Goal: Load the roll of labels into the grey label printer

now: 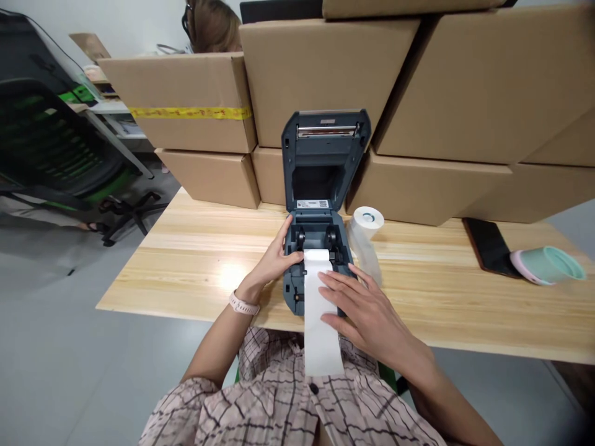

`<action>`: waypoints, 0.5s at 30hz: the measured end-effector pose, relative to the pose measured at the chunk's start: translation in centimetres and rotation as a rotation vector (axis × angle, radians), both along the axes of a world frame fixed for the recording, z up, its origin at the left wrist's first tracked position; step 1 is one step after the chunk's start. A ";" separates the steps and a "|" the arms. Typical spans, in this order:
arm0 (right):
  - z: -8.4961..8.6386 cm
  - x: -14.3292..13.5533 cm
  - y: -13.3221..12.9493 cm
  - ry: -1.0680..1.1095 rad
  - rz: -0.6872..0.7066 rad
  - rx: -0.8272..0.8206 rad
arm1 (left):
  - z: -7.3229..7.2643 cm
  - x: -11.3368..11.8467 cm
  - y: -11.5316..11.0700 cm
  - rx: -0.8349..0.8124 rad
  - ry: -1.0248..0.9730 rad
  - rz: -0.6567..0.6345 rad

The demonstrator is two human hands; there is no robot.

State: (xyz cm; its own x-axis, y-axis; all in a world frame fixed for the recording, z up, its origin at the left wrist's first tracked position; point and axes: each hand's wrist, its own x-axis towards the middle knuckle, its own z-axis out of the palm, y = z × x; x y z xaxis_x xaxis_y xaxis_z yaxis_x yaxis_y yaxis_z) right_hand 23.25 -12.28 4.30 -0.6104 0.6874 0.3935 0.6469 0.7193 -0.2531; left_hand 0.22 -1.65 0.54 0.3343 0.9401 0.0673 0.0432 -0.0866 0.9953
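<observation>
A dark grey label printer (291,282) sits on the table with its lid (325,155) raised. A strip of white label paper (320,347) lies along its inside and hangs over the front toward my lap. My left hand (274,257) grips the printer's left side, thumb over the rim near the paper, index finger stretched along the outer wall. My right hand (362,306) lies open, fingers outstretched on the paper and the printer's right front. Just right of the printer stands a white paper roll (369,220) with a loose, translucent tail.
Cardboard boxes (325,80) are stacked behind the printer. At the right lie a black phone (490,248) and a mint-green cup (551,265) on its side. The wooden table's front edge (186,313) is close to my body. An office chair (51,142) and another person (214,28) are beyond.
</observation>
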 end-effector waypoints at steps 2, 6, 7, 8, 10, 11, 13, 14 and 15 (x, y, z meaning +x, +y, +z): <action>-0.3 -0.3 -0.3 0.012 -0.009 0.034 | 0.0 0.0 0.0 0.008 0.003 0.009; -0.6 -0.1 -0.8 0.048 -0.001 0.000 | 0.1 0.1 0.2 0.008 0.007 0.030; -0.4 0.1 -0.9 0.074 0.016 -0.035 | 0.3 0.1 0.2 0.005 0.006 0.033; -0.1 0.5 -0.7 0.113 0.032 -0.076 | 0.4 0.2 0.1 0.002 0.004 0.036; 1.0 1.6 0.2 0.234 0.024 -0.139 | 0.6 0.5 -0.7 -0.011 -0.005 0.065; 1.7 2.2 1.2 0.314 -0.016 -0.135 | 0.7 0.7 -1.3 -0.027 -0.010 0.090; 3.1 3.4 4.2 0.487 -0.153 -0.055 | 0.7 1.3 -3.2 -0.079 -0.019 0.159; 3.8 4.0 6.2 0.564 -0.217 0.013 | 0.6 1.5 -4.3 -0.122 -0.020 0.179; 4.5 4.4 8.5 0.622 -0.249 0.049 | 0.5 1.8 -5.5 -0.162 -0.021 0.196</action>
